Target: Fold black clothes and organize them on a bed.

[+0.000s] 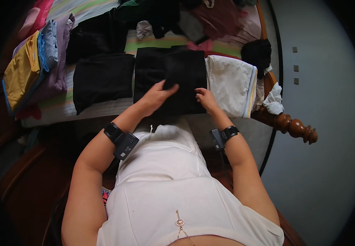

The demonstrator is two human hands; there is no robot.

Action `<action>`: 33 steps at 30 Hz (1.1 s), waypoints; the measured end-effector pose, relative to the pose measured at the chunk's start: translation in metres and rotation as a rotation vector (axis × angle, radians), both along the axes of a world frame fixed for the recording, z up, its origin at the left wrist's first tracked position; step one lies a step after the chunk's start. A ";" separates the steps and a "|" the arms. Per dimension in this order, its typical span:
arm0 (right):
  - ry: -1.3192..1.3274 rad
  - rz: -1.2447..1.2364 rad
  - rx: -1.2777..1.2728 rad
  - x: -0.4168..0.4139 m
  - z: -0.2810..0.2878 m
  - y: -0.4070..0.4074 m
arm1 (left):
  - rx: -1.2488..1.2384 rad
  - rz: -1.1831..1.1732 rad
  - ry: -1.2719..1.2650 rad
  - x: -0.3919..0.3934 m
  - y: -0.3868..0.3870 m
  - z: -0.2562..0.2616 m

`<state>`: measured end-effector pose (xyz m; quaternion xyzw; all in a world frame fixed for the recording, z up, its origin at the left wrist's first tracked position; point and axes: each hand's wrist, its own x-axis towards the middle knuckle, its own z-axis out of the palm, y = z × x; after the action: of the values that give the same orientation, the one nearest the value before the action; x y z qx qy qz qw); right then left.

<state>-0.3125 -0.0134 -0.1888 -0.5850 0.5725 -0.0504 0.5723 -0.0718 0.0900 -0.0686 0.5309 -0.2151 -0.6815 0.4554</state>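
A folded black cloth garment [171, 67] lies on the bed's near edge, straight ahead of me. Over its left part is my left hand [160, 93], thumb and fingers apart, with nothing visible in it. My right hand [206, 98] is at the garment's right edge with its fingers curled; whether it pinches the fabric cannot be told. Another folded black garment [103, 80] lies to the left. Directly to the right is a folded white cloth [229, 83] with a blue and yellow stripe along its edge.
Folded yellow [23, 73], blue and purple [56, 67] cloths are stacked at the far left. Loose dark and pink [217, 18] clothes cover the back of the striped bed. A turned wooden bedpost [297, 127] juts out at right, beside a crumpled white cloth [274, 100].
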 end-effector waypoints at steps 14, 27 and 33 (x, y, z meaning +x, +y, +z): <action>0.132 -0.012 -0.148 -0.045 -0.014 -0.015 | 0.550 0.152 -0.083 0.069 0.050 -0.112; 0.296 0.031 -0.193 -0.033 -0.020 -0.022 | 0.438 0.216 0.083 0.053 0.069 -0.111; 0.308 0.048 -0.379 -0.004 -0.011 -0.032 | 0.500 0.130 -0.193 0.066 0.061 -0.122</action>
<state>-0.3169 -0.0452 -0.1995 -0.6961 0.6192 -0.0537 0.3593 -0.0054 0.1505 -0.1907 0.7020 -0.0482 -0.6290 0.3303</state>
